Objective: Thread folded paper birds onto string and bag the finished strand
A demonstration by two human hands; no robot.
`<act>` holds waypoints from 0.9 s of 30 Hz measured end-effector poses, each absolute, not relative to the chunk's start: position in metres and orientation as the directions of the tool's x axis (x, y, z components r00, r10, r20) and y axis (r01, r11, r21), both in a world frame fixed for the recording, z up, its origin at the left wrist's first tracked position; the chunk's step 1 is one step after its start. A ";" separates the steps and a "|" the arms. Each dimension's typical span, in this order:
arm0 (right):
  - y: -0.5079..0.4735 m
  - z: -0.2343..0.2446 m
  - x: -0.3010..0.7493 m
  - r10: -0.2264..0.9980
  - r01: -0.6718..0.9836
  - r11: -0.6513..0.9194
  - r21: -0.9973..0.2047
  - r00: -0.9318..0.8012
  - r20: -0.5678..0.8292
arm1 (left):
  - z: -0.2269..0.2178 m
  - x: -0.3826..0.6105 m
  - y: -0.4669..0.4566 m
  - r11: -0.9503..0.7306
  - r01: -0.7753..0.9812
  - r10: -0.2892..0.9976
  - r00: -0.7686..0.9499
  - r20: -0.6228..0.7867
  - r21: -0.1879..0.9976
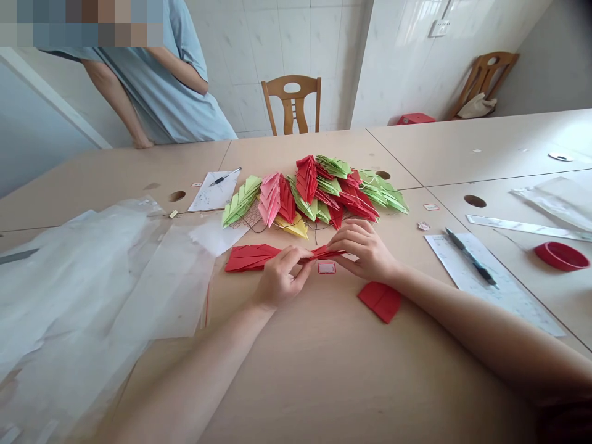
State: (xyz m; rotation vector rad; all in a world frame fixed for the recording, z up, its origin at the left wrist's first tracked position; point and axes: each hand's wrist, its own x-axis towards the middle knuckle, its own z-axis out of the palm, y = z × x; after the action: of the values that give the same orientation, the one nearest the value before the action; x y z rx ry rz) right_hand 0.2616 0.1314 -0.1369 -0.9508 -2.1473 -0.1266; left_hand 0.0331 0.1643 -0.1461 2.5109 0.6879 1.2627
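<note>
A long pleated red paper piece (pixel 252 256) lies across the wooden table (pixel 324 370) in front of me. My left hand (pixel 280 277) pinches it near its middle with curled fingers. My right hand (pixel 365 250) grips the narrow right end of the same piece. Just below the two hands sits a small red-edged white sticker (pixel 326 267). A folded red paper square (pixel 380 301) rests under my right wrist. Behind the hands is a pile of folded paper leaves (pixel 319 191) in red, green, pink and yellow.
Clear plastic sheets (pixel 78 290) cover the left side. A pen on paper (pixel 472 258), a ruler (pixel 527 227) and a red round lid (pixel 561 255) lie at right. Another pen on paper (pixel 215 188) is at the back. A person in a blue top (pixel 161 86) stands beyond the table, near a wooden chair (pixel 292 102).
</note>
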 end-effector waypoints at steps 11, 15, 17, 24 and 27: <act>0.118 -0.134 0.249 0.504 0.670 0.742 -0.026 -0.531 0.681 | -0.152 0.033 0.159 -0.908 0.388 0.380 0.612 0.693 0.155; 0.121 -0.131 0.251 0.522 0.655 0.752 -0.073 -0.524 0.672 | -0.146 0.034 0.158 -0.903 0.403 0.388 0.616 0.685 0.150; 0.125 -0.130 0.256 0.532 0.656 0.749 -0.099 -0.505 0.680 | -0.144 0.034 0.158 -0.897 0.399 0.412 0.598 0.688 0.190; 0.133 -0.133 0.267 0.566 0.671 0.723 -0.167 -0.435 0.701 | -0.143 0.032 0.165 -0.881 0.386 0.456 0.542 0.705 0.273; 0.133 -0.137 0.264 0.590 0.679 0.711 -0.183 -0.434 0.680 | -0.144 0.032 0.166 -0.873 0.384 0.474 0.517 0.713 0.301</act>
State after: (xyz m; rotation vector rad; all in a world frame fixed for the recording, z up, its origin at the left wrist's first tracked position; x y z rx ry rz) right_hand 0.2642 0.1328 -0.1374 -0.9610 -2.1607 -0.1507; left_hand 0.0315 0.1656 -0.1437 2.6433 0.7498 1.2923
